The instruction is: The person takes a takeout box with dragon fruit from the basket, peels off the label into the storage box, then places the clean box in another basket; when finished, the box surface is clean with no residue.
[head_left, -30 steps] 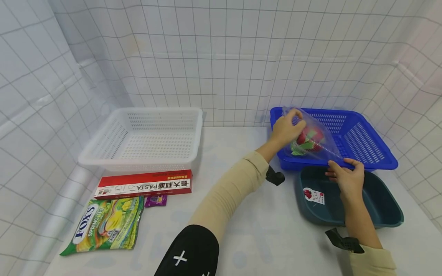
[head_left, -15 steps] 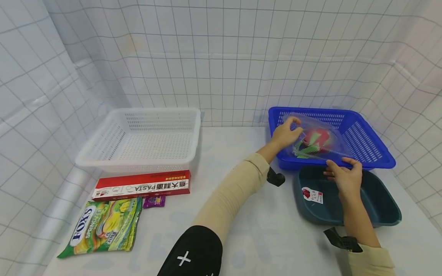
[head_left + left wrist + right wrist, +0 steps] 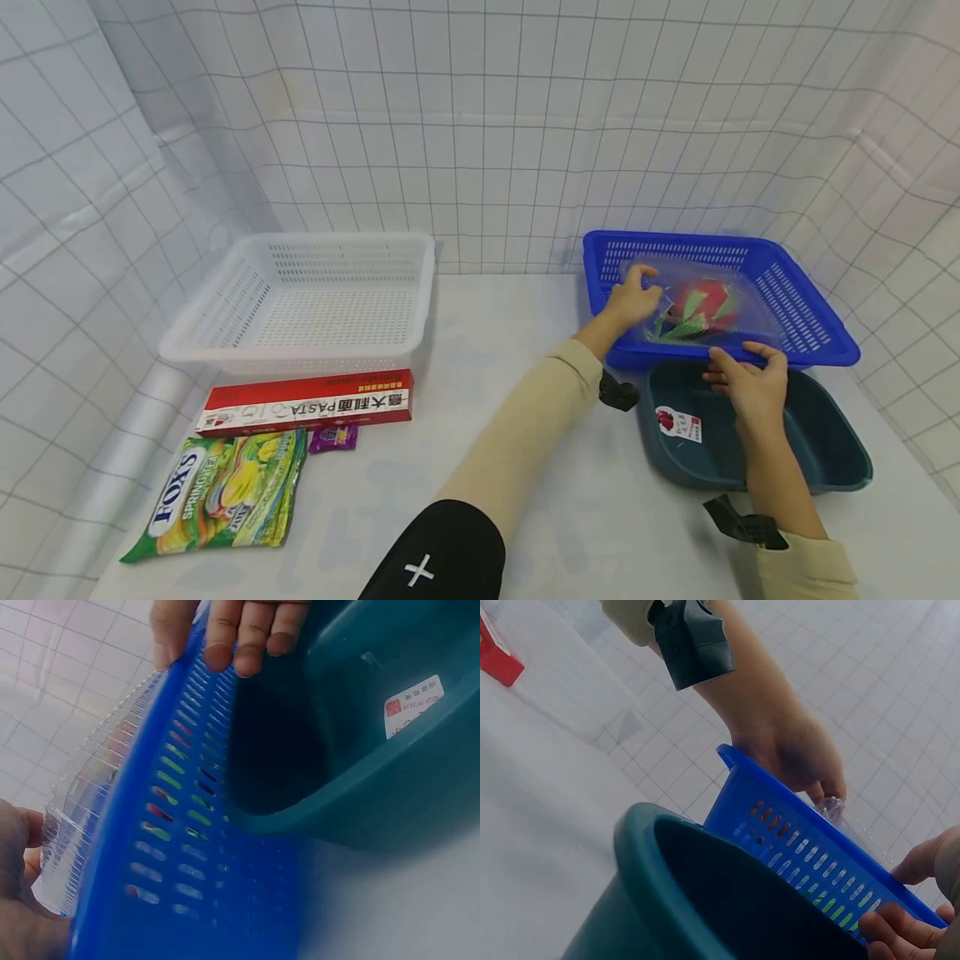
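Inside the blue basket (image 3: 813, 321), at the right of the head view, a clear plastic container (image 3: 750, 321) lies over a red and green item (image 3: 701, 308) that resembles a dragon fruit. The left hand (image 3: 633, 298) pinches the container's left edge; the left wrist view shows ridged plastic (image 3: 71, 847) between thumb and fingers. My right hand (image 3: 753, 387) grips the basket's front rim, thumb (image 3: 915, 866) on top and fingers (image 3: 900, 930) below. Whether it also touches the plastic, I cannot tell.
A dark green tub (image 3: 821, 433) with a fruit sticker (image 3: 678, 424) stands in front of the blue basket. Over on the left are a white basket (image 3: 337, 321), a red pasta box (image 3: 307, 403), a green Fox's candy bag (image 3: 221, 493) and a small purple packet (image 3: 333, 438).
The left hand has come down and slightly right, lowering the container's raised side, so it lies flatter in the blue basket. The right hand has stayed at the rim.
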The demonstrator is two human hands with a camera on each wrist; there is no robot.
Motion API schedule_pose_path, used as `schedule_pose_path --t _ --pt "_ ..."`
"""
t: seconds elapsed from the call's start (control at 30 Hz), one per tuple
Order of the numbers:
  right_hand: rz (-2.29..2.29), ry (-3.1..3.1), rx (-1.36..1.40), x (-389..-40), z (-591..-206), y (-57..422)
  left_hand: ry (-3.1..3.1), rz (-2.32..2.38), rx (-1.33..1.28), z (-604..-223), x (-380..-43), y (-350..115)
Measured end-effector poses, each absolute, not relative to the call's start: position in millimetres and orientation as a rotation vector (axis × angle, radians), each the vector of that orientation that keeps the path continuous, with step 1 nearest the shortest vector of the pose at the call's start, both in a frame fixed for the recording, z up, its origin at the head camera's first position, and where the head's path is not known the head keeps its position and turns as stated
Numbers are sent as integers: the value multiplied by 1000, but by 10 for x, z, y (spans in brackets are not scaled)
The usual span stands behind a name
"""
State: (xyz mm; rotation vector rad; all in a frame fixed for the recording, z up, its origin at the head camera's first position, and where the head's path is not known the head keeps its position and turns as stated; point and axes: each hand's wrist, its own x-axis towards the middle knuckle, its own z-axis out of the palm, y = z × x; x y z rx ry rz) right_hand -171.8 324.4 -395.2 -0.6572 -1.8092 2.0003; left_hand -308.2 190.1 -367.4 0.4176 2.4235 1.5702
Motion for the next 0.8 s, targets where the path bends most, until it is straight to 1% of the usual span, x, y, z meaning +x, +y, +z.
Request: schedule_pose_path --t 0.27,0.53,0.8 --pt "2011 -1805 -670 -1719 -3956 3250 2500 1483 326 -3679 -2962 1950" --pt "2016 -1813 -665 -1721 -3954 3252 2488 1440 269 -3719 -3023 1992" --pt "2010 -1815 -665 -1724 -3958 3253 2513 1485 86 -3756 -3070 2082"
